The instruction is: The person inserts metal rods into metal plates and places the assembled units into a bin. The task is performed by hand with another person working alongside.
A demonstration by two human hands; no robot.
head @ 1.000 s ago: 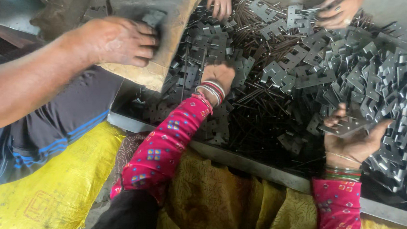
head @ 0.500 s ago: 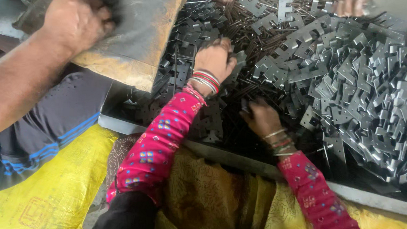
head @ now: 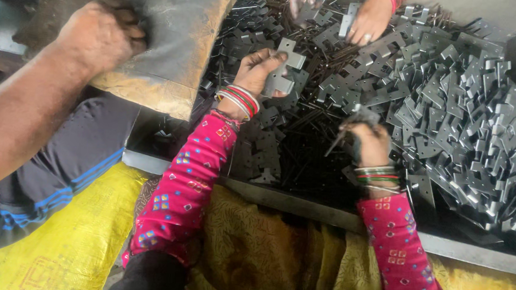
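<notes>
- Two hands in pink sleeves work over a tray of grey metal brackets (head: 471, 115) and thin dark rods (head: 306, 121).
- Left hand (head: 256, 74) pinches one flat bracket (head: 285, 70) between thumb and fingers, above the heap.
- Right hand (head: 367, 142) is closed on a small bunch of parts (head: 359, 116); their exact shape is hard to make out.
- Another person's hands (head: 364, 18) are cut off at the top edge.
- Since half a second ago, the right hand has risen from the pile with its load.
- A third person's hand (head: 102, 34) presses a worn sack (head: 181, 35) at the left; no labels can be seen.
</notes>
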